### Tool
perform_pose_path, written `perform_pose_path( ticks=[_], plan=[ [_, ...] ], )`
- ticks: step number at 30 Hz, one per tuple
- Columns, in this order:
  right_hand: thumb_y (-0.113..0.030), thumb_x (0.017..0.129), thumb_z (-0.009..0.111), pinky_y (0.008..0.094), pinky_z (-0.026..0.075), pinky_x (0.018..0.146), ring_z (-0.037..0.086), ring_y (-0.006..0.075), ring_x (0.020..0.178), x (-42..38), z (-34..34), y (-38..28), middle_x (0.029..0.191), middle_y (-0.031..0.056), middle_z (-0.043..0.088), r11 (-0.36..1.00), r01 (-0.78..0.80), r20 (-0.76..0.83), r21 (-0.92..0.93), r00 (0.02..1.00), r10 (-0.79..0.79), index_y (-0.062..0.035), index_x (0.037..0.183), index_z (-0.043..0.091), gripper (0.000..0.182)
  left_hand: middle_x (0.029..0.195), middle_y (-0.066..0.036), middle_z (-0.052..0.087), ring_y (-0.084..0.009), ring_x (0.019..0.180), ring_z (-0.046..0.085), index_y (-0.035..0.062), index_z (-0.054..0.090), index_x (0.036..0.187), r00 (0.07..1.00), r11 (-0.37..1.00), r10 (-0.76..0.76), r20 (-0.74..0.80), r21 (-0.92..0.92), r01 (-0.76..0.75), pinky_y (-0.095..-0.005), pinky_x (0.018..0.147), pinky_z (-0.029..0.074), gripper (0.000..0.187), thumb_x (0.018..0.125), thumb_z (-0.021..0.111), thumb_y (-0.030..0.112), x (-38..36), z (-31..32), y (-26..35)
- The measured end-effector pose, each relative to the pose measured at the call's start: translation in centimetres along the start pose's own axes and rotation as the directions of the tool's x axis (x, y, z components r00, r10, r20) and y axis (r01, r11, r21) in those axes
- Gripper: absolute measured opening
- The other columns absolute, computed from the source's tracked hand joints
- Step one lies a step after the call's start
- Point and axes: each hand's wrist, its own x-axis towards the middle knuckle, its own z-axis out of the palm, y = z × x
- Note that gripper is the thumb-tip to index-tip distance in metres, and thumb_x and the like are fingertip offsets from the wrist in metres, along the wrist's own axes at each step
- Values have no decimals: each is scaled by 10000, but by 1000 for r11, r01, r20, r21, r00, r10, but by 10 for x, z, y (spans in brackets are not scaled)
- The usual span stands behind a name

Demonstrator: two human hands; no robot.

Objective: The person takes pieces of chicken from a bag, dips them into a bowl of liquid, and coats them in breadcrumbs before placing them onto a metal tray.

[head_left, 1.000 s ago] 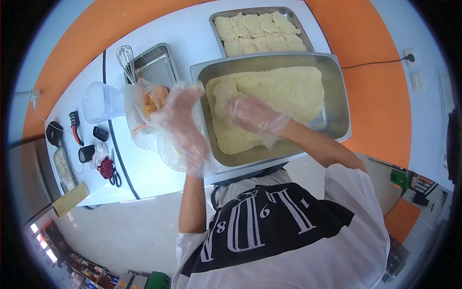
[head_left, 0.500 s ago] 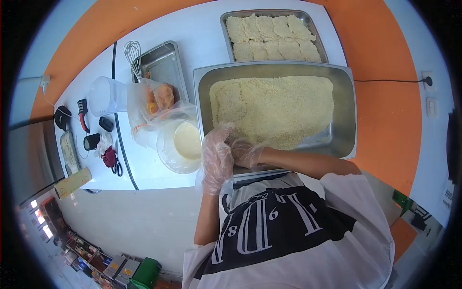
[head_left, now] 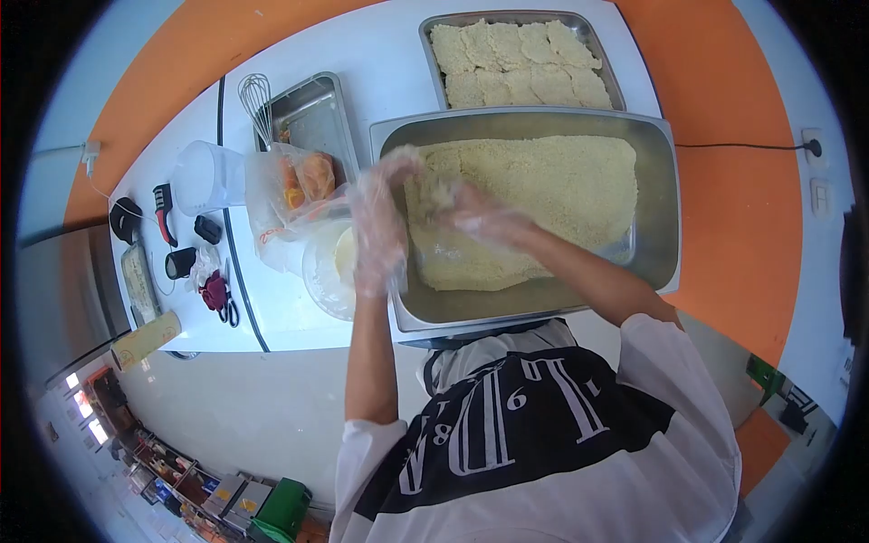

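Both hands wear clear plastic gloves. My left hand (head_left: 380, 222) is at the deep metal pan's (head_left: 665, 181) left rim, fingers stretched up and over it, apparently holding nothing. My right hand (head_left: 484, 217) hovers over the left part of the pale crumbs (head_left: 552, 181), blurred by motion. Loose crumbs or a crumb-coated piece show beside its fingertips; which of these, and whether it is held, I cannot make out. The crumb layer fills most of the pan, with bare metal at its lower right. Left of the pan, a bowl of pale batter (head_left: 344, 258) is partly covered by my left hand.
Behind the pan stands a tray of coated flat pieces (head_left: 520, 68). To the left are a shallow metal tray (head_left: 317, 118), a whisk (head_left: 256, 104), a plastic bag with orange-coloured food (head_left: 303, 181), a clear jug (head_left: 204, 176), scissors (head_left: 231, 312) and a knife sharpener (head_left: 164, 213).
My hands were close together at the pan's lower left. Both have moved up and apart, the right one over the crumbs. The flat coated shape at the left of the crumbs no longer shows clearly.
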Motion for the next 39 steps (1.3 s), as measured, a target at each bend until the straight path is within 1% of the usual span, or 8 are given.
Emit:
perform_pose_path(
  ticks=[2,8,14,21,24,28,32,39],
  plan=[
    [-339,985,728,512,568,934,733,406,1021,8,-18,-42,1136,318,715,875,-18,-100,-483,994,-34,90,1326,604,562,1234,-221,739,-358,1143,720,-10,687,1299,988,990,142,53,1,-143,-446,1043,538,499,1171,348,333,38,0,-6],
    [-250,995,637,550,544,1040,687,473,1216,-38,5,-9,1307,328,684,671,64,-81,-739,980,-182,57,1336,625,460,1132,-198,749,-357,1052,731,13,707,1247,888,932,195,416,205,-300,-437,929,557,410,1159,443,315,89,0,-37],
    [-310,1065,607,495,398,1246,509,420,1454,-64,44,63,1528,297,544,588,371,402,-719,912,-84,-62,1522,566,521,915,-158,712,-313,845,696,-2,743,1092,937,993,50,347,80,-82,-435,822,553,483,1159,469,391,91,5,-35],
    [-442,1087,578,451,391,1254,510,409,1462,-56,45,46,1572,253,531,836,172,505,-521,852,139,-118,1531,584,550,877,-158,710,-325,818,695,16,760,1068,932,995,21,361,82,-55,-433,815,544,520,1151,459,432,93,2,-40],
    [-547,1035,624,463,463,1196,599,415,1360,-50,42,27,1468,279,606,751,-211,358,-626,777,517,-73,1516,595,675,881,-165,719,-347,825,701,17,761,1054,938,994,22,347,94,-58,-445,819,545,498,1147,467,409,94,3,-44],
    [-389,942,665,529,541,978,724,428,1115,-33,37,30,1145,338,729,855,-193,-302,-481,952,44,68,1152,719,506,892,-178,731,-376,834,708,16,765,1040,944,997,-25,330,79,-2,-466,822,546,472,1143,478,376,91,0,-36],
    [-310,939,612,548,553,935,727,468,1075,-18,0,-44,1126,360,716,852,-282,-130,-440,959,251,99,1091,693,444,920,-189,736,-339,823,715,-7,739,1104,925,973,65,376,184,-143,-429,844,567,603,1194,328,425,93,0,-44],
    [-219,961,591,490,520,1068,695,440,1184,-11,4,-42,1189,352,705,880,-98,-224,-464,975,-9,50,1494,553,599,868,-189,709,-405,849,686,23,753,1004,948,991,26,316,115,-66,-488,830,529,465,1146,465,359,92,2,-42]
  ],
)
